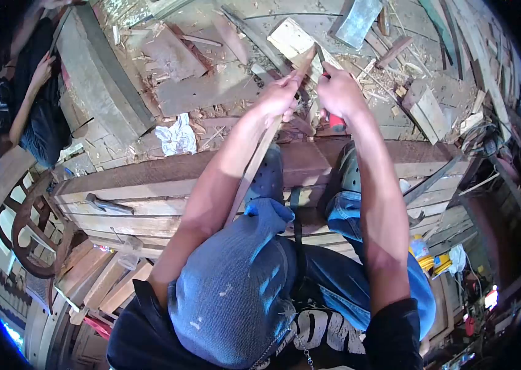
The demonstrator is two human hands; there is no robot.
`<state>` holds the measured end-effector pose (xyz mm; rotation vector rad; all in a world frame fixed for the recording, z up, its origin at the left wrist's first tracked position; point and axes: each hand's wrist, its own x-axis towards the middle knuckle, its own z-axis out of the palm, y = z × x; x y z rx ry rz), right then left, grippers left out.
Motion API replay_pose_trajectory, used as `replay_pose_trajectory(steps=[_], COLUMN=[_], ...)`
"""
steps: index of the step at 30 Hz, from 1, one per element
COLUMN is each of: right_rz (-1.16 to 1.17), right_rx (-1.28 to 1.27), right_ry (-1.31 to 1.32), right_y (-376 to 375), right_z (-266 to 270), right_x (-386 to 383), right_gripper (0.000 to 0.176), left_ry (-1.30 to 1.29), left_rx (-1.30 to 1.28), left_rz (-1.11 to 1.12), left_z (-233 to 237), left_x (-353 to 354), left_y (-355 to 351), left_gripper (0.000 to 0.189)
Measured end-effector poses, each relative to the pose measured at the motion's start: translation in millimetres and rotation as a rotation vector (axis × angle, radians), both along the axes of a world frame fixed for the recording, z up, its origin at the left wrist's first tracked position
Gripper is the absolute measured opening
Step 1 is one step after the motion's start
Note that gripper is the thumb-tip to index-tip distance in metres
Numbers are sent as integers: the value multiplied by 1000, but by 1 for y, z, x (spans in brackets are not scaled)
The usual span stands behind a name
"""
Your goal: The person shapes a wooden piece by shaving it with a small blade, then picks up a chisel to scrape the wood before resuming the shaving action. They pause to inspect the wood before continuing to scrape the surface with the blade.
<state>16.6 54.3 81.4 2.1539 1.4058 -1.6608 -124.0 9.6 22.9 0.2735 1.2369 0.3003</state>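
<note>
A long, thin wooden strip (258, 161) runs from beside my leg up to a pale wood block (290, 39). My left hand (279, 98) is closed around it near its upper end. My right hand (339, 92) grips a red-handled tool (336, 122), whose narrow dark blade points up and away from me. The blade's tip is right by the strip's upper end, over the pale block. Most of the tool's handle is hidden by my fingers. Wood shavings lie around both hands.
A metal plate-like piece (358, 23) lies at the top. A heavy timber beam (100, 74) and a crumpled white cloth (176, 134) are to the left. A dark curved tool (109, 205) rests on the planks. Another person's hand (43, 69) shows at far left.
</note>
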Motion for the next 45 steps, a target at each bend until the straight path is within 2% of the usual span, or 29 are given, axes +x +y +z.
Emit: replay_pose_trajectory(steps=[2, 3, 4, 6, 8, 9, 10, 12, 13, 15, 19, 21, 26, 31, 33, 37, 39, 43, 45], right_rz=[-97, -141, -78, -139, -520, -588, -629, -761, -813, -920, -864, -763, -748, -759, -782, -811, -796, -757, -769], right_rx=[-34, 47, 198, 286, 116, 165, 160, 246, 332, 425, 603, 682, 661, 582, 581, 580, 584, 625, 627], right_ry=[18, 92, 70, 49, 150, 193, 278, 302, 386, 526, 706, 870, 872, 944, 969, 974, 1057, 1031, 1009], right_y=[-8, -24, -38, -54, -56, -60, -60, -56, -41, -25, -7, -5, -6, -17, -20, -21, -21, -20, -21], right_z=[13, -4, -13, 0, 25, 24, 27, 41, 58, 99, 140, 155, 170, 172, 173, 181, 184, 198, 201], right_x=[-2, 6, 10, 7, -3, 1, 5, 4, 4, -2, -3, -4, -13, -15, -15, -13, -11, -14, -14], right_gripper=[46, 46, 46, 48, 51, 45, 38, 35, 35, 37, 37, 37, 41, 42, 41, 41, 40, 39, 39], left_ry=[16, -2, -19, -7, -211, -208, -193, -304, -340, -434, -538, -559, -567, -489, -316, -167, 74, 200, 306], left_rx=[1, 2, 6, 9, -77, -59, -75, 66, 114, 174, 247, 300, 416, 502, 612, 731, 918, 1039, 1233], left_rz=[-8, 2, 13, 47, 123, 137, 128, 92, 33, 38, -37, -42, -42, -75, -140, -154, -264, -306, -287], left_z=[-4, -5, -5, -2, 13, 43, 76, 113, 152, 179, 210, 215, 226, 233, 238, 251, 261, 263, 258], left_x=[-1, -1, -2, -4, -12, -13, -14, -24, -28, -31, -34, -36, -42, -46, -45, -42, -39, -34, -31], left_y=[0, 0, 0, 1, 4, 10, 22, 22, 26, 26, 23, 19, 13, 9, 5, 0, 1, -5, -7], left_gripper=[43, 44, 45, 43, 40, 31, 32, 48, 51, 50, 52, 52, 52, 51, 52, 55, 60, 63, 66])
